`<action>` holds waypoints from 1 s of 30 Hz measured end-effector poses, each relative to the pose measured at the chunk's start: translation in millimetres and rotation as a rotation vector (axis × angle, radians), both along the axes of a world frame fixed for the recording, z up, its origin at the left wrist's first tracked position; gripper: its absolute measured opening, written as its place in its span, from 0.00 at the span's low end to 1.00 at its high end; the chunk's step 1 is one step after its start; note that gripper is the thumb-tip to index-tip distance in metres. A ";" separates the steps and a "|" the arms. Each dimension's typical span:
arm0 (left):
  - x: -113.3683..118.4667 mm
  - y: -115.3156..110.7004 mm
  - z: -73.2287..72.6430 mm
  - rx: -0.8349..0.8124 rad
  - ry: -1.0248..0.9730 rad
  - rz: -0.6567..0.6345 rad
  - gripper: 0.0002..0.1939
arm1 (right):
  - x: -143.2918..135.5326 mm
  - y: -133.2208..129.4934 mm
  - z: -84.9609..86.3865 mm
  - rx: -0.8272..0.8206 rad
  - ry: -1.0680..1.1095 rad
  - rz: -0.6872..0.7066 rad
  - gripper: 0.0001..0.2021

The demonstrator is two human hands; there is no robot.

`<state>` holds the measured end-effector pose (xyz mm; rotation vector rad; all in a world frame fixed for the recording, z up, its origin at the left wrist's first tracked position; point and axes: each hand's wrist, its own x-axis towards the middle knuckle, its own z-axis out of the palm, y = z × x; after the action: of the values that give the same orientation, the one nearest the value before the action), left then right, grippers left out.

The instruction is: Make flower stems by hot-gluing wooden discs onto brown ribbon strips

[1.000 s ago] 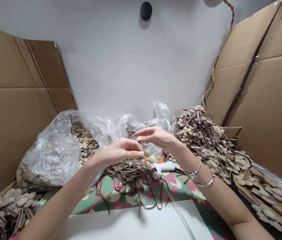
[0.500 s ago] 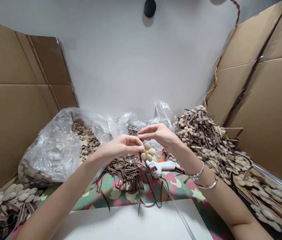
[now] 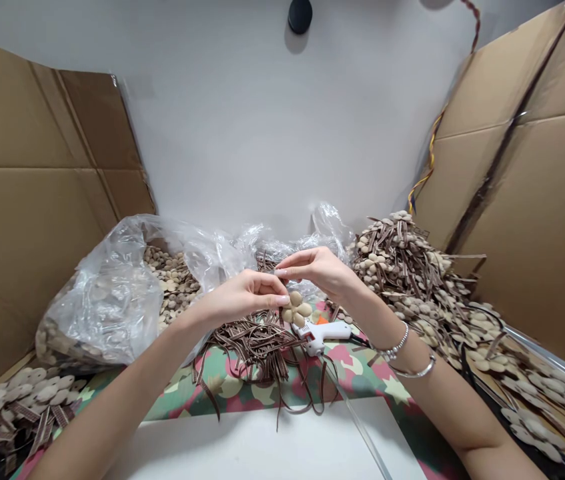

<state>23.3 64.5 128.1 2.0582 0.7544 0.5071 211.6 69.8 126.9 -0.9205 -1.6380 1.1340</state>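
Observation:
My left hand [image 3: 257, 292] pinches a beige fabric flower [image 3: 297, 310] by one petal, between thumb and fingers. Just above and to the right, my right hand [image 3: 312, 267] has its thumb and fingertips pressed together near a dark ribbon end; what lies between them is too small to make out. Behind and below the flower lies a white glue gun [image 3: 325, 335] with an orange part and a clear glue stick [image 3: 362, 427] running toward me. A heap of brown stitched ribbons [image 3: 252, 347] spreads beneath my left hand.
A clear plastic bag [image 3: 112, 300] of beige flowers stands at the left. At the right is a tall pile of flowers with ribbons [image 3: 412, 273]. Cardboard panels [image 3: 542, 200] flank both sides. A white board [image 3: 262, 443] lies in front on the patterned cloth [image 3: 182, 397].
The flower in my left hand has tilted and shifted very slightly down. Both hands stay in almost the same place.

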 end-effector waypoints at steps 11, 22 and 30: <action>0.3 -3.4 3.4 -0.001 -0.053 -0.053 0.10 | -1.5 1.9 -3.7 -0.014 0.027 0.022 0.09; -0.5 -5.0 3.1 0.006 -0.041 -0.067 0.11 | -2.5 -1.1 0.7 -0.091 0.065 0.049 0.11; 1.2 -7.2 3.5 0.010 -0.037 -0.064 0.11 | -3.6 -3.7 1.7 -0.060 0.075 0.010 0.11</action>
<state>24.5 57.3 131.6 2.0699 0.6633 0.5126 207.9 66.1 128.6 -0.8982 -1.5571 1.2161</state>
